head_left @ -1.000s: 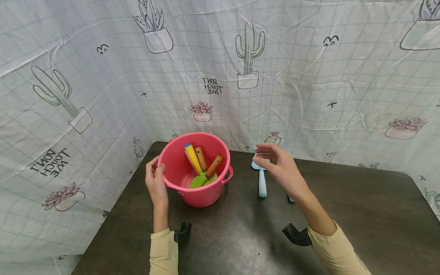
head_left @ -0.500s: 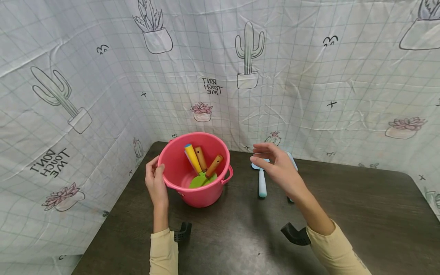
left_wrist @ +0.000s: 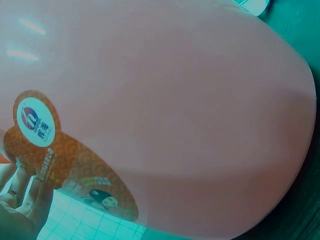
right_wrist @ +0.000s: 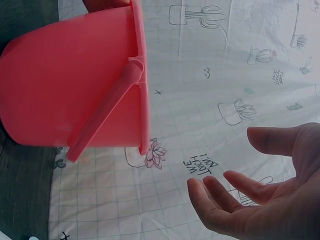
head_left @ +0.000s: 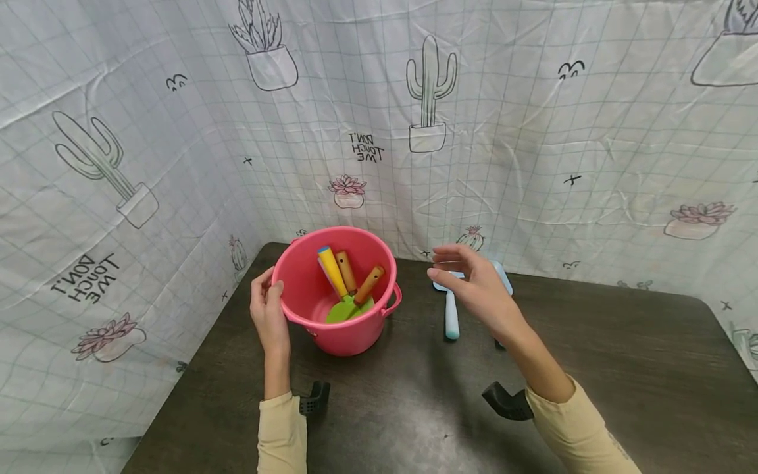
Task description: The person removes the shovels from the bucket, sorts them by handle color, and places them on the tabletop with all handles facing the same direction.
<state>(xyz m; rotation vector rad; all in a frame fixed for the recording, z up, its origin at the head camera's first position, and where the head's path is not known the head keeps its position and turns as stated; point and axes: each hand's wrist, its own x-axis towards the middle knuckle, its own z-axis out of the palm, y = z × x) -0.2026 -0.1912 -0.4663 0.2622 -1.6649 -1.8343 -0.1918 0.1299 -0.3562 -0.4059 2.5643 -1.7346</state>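
A pink bucket (head_left: 355, 339) stands on the table, and my left hand (head_left: 269, 319) grips its rim from the left, thumb over the edge. Inside lie garden hand tools: one with a yellow handle (head_left: 333, 271), two with wooden handles (head_left: 368, 286), and a green blade (head_left: 340, 312). My right hand (head_left: 482, 289) hovers to the right of the bucket, fingers loosely bent, holding nothing. Beneath it lies a small light blue trowel (head_left: 452, 316). A second light blue tool (head_left: 503, 275) is mostly hidden behind that hand. In the left wrist view, a sticker (left_wrist: 75, 165) shows on the bucket's side.
The dark wooden table (head_left: 616, 349) reaches toward me and to the right. A white curtain (head_left: 503, 164) printed with cacti hangs close behind and to the left. Black camera mounts (head_left: 508, 401) stick out from both wrists.
My right hand has drifted slightly left, showing more of the second light blue tool. My left hand and the bucket have stayed put.
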